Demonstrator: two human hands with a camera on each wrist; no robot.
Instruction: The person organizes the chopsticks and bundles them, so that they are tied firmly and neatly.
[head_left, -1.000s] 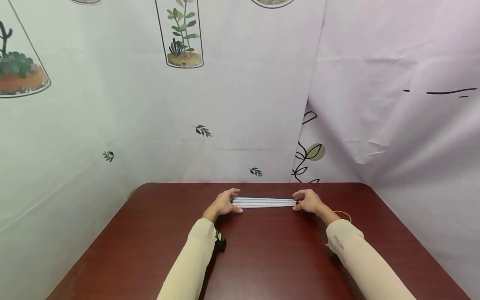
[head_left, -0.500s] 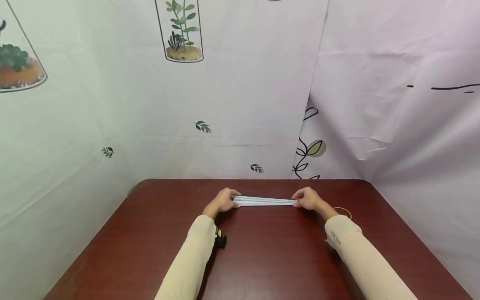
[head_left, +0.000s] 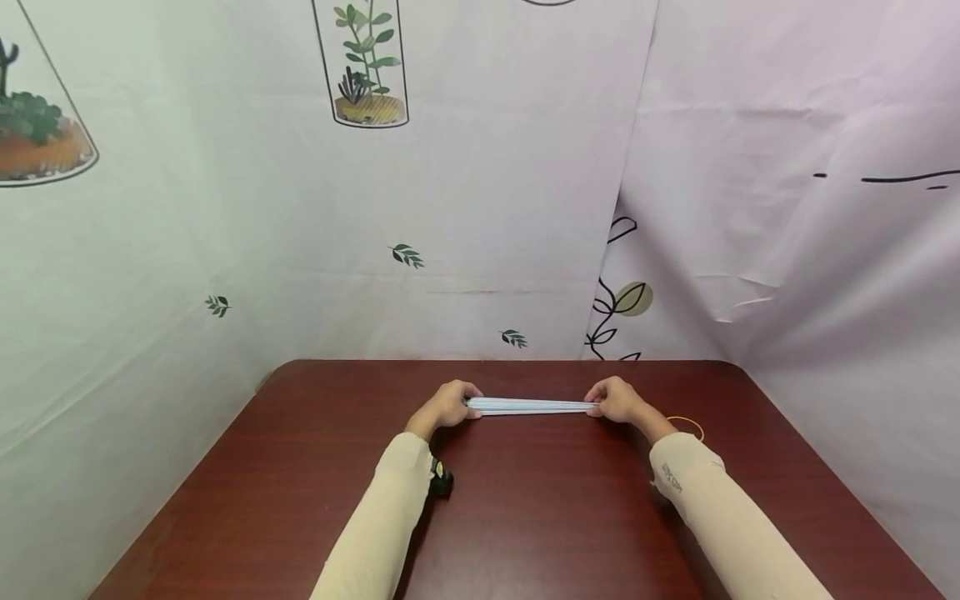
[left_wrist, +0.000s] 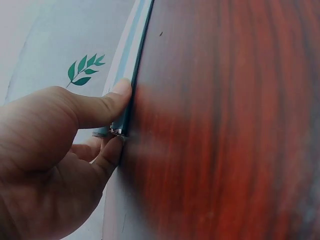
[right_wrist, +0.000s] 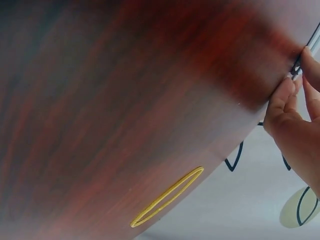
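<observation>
A narrow bundle of long, thin, white and pale-blue stick-like pieces [head_left: 534, 407] stretches between my hands near the table's far edge. My left hand [head_left: 447, 403] pinches its left end. In the left wrist view, the thumb [left_wrist: 107, 107] lies along the pieces [left_wrist: 131, 50] and fingers curl around their ends. On the other side, my right hand [head_left: 617, 400] pinches the right end between thumb and fingertips; the right wrist view catches only the tip of the bundle [right_wrist: 314, 42]. Fingers hide both ends in part, and the exact kind of the pieces cannot be told.
A yellow rubber band [right_wrist: 167, 196] lies on the dark red wooden table [head_left: 540, 517], close beside my right wrist. Behind the table hangs a pale cloth [head_left: 495, 192] printed with plants. A small black device [head_left: 441, 482] sits at my left wrist.
Both hands have closed in on the bundle's ends; the loosely spread pieces now lie closer together. The right fingertips now pinch the end. The head view has shifted slightly.
</observation>
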